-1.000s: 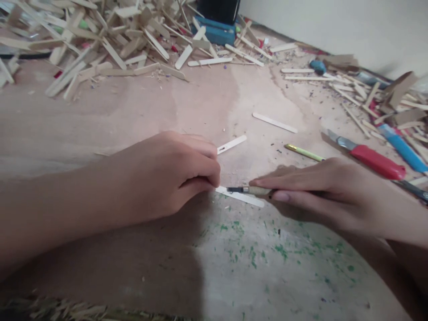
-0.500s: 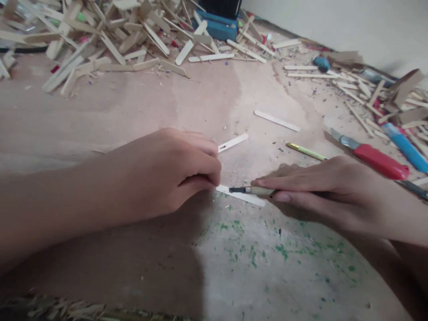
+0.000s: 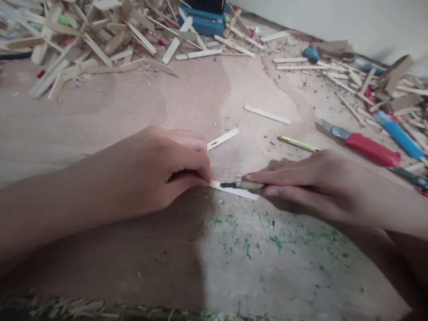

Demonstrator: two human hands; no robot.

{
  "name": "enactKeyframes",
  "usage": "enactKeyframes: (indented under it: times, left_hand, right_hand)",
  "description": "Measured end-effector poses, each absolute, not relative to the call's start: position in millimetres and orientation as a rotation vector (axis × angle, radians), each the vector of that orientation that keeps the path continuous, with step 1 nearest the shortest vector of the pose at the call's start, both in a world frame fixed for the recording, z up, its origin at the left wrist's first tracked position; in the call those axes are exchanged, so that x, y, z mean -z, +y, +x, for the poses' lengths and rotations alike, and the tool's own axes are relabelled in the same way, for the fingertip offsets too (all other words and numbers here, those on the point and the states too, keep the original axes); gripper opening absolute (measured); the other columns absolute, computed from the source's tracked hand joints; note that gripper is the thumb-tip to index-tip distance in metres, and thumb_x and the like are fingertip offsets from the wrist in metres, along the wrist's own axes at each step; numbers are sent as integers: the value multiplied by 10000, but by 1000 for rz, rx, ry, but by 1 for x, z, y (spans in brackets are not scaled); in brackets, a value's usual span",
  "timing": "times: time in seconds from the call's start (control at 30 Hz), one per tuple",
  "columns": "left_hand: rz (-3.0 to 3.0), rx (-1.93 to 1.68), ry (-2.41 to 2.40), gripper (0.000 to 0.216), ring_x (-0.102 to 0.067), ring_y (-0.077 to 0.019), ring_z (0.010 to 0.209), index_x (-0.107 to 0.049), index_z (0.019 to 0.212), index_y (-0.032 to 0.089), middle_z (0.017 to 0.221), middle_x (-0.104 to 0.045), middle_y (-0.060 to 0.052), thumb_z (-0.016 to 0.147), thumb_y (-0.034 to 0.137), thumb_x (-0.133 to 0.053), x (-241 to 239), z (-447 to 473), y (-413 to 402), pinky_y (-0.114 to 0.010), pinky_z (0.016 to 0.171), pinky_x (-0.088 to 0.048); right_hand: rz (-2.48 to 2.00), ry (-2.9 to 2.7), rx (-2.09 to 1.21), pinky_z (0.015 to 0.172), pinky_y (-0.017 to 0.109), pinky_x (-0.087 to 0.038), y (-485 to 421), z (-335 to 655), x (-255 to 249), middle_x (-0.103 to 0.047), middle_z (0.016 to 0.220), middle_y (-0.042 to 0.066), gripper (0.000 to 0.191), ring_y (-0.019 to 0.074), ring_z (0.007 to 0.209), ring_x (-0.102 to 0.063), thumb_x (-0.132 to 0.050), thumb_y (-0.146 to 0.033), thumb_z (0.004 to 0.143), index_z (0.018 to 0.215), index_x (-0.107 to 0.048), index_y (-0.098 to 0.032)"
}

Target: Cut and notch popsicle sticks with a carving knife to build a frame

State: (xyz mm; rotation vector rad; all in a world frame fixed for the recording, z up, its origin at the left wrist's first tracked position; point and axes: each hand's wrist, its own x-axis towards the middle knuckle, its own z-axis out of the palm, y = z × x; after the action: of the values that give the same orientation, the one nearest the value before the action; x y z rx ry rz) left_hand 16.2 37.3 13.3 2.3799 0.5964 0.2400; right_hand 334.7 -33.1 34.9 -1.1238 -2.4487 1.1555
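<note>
My left hand [image 3: 177, 167] pinches the left end of a pale wooden craft stick [image 3: 241, 192] against the tabletop, its fingers covering that end. My right hand [image 3: 301, 183] grips a small carving chisel [image 3: 252, 185] with a light handle, metal collar and dark blade. The blade tip lies on the stick, just right of my left fingertips. Behind my left fingers rests a second craft stick [image 3: 227, 137] with a small dark slot, partly hidden by the hand. A third stick [image 3: 267, 114] lies farther back, and a yellow-green pencil [image 3: 297, 143] lies behind my right hand.
A red-handled knife [image 3: 371, 147] with its blade showing and a blue-handled tool [image 3: 399, 133] lie at the right. Heaps of craft sticks [image 3: 110, 35] fill the back left, beside a blue object [image 3: 200, 21]. Green flecks [image 3: 247, 245] mark the wooden tabletop [image 3: 117, 102].
The whole view has shifted, so everything sits slightly farther left and higher. The chisel tip has slid slightly left along the stick; both hands keep their grips.
</note>
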Motion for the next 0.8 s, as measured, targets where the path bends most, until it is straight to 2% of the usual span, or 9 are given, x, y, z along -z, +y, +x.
enactKeyframes:
  times: [0.1,0.23,0.43,0.67,0.73,0.8]
  left_hand:
    - [2380,-288,586,308,-773,-178,924,-854,989,272,1011,-860,37,1099,192,-578,-10,17,37,-301,833,-489]
    - [2370,-271,586,304,-789,-179,945,-861,1004,281,1018,-867,42,1111,200,-589,-11,17,37,-298,839,-502]
    - [2380,-267,568,299,-788,-180,949,-850,997,264,1024,-864,31,1106,176,-587,-14,17,37,-309,855,-516]
    - [2392,-333,534,284,-768,-163,922,-850,999,261,1015,-851,33,1122,177,-608,-9,14,36,-299,828,-507]
    - [2382,-351,528,278,-772,-174,912,-840,992,277,1011,-853,34,1121,188,-610,-6,13,37,-305,820,-510]
    - [2370,-348,530,281,-777,-187,923,-826,989,286,1018,-853,29,1115,180,-598,-4,13,37,-310,829,-515]
  right_hand:
    - [-1108,-2461,-1135,926,265,-705,-33,337,-34,-903,1339,69,325,219,1107,-904,-661,-253,1219,1470,-864,-211]
    - [-1165,-2383,-1186,994,269,-712,-33,340,-33,-893,1372,41,317,218,1153,-898,-695,-272,1200,1458,-877,-247]
    - [-1234,-2257,-1338,992,244,-715,-27,343,-34,-893,1371,32,294,222,1210,-889,-740,-336,1168,1397,-912,-272]
    - [-1175,-2324,-1267,1037,271,-705,-28,338,-32,-883,1395,39,293,224,1217,-888,-720,-310,1178,1400,-910,-279]
    - [-1217,-2301,-1273,992,247,-701,-29,338,-32,-895,1364,40,293,213,1175,-895,-731,-319,1171,1393,-913,-265]
    - [-1298,-2239,-1292,836,212,-690,-29,339,-32,-922,1258,30,302,180,1015,-899,-753,-369,1162,1396,-912,-265]
